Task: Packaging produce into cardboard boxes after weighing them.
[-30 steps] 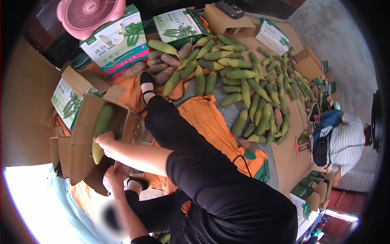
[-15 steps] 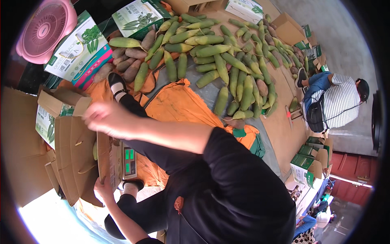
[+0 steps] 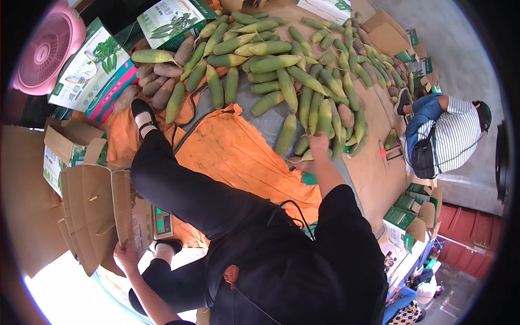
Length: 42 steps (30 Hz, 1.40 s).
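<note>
My left hand (image 3: 125, 255) grips the lower edge of an open cardboard box (image 3: 123, 203), fingers folded over its flap. The box stands beside a scale (image 3: 162, 222) with a green lit display. Stretched forward to the right, my right hand (image 3: 319, 143) is at the near edge of a heap of long green radishes (image 3: 271, 64). Its fingers close on the near end of one green radish (image 3: 324, 116); the fingertips are partly hidden. Other radishes lie around that hand, and an orange cloth (image 3: 233, 149) spreads between my legs and the heap.
Brownish-purple roots (image 3: 163, 93) lie left of the heap. A pink fan (image 3: 50, 47) and printed cartons (image 3: 172, 23) stand at the far left. On the right a person in a striped shirt (image 3: 457, 130) squats near more green cartons (image 3: 402, 223). My outstretched leg (image 3: 184, 184) crosses the middle.
My right hand has swung from above the box across to the radish heap on the right. My left hand stays on the box, which has shifted slightly in the picture.
</note>
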### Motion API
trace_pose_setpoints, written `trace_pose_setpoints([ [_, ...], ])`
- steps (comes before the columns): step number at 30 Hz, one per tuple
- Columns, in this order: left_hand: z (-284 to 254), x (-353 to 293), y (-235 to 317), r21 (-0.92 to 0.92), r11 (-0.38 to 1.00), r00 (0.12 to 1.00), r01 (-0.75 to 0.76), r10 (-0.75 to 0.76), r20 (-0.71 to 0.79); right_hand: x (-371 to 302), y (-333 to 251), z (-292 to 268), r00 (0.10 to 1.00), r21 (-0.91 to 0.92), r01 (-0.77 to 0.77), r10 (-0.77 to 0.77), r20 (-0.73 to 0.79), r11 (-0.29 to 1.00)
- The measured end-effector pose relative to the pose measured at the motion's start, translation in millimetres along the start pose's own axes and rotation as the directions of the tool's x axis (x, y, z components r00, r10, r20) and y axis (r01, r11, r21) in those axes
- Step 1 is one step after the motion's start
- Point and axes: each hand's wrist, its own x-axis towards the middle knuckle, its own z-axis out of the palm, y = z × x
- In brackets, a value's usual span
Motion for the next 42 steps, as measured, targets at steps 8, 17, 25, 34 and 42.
trace_pose_setpoints([
  [8,1,-1,-10,0.064,0.997,0.999,-0.030,0.031,-0.025,63,15,-31,0.999,-0.163,-0.038,0.038,-0.002,0.986],
  [17,0,-6,-26,0.200,0.977,0.996,0.079,-0.068,-0.060,104,25,-1,0.996,-0.229,-0.008,0.028,0.088,0.973],
  [25,8,-6,-22,0.247,0.968,0.992,0.037,-0.005,-0.130,82,-6,-2,0.993,-0.303,0.006,0.031,0.117,0.953],
  [34,-6,-9,19,0.227,0.966,0.992,0.124,-0.121,-0.025,16,-109,22,0.718,0.302,0.508,-0.590,0.369,0.807],
  [42,-7,-14,15,0.263,0.963,0.998,0.063,-0.060,-0.020,-169,-363,-39,0.181,0.847,0.325,-0.907,0.381,0.421],
])
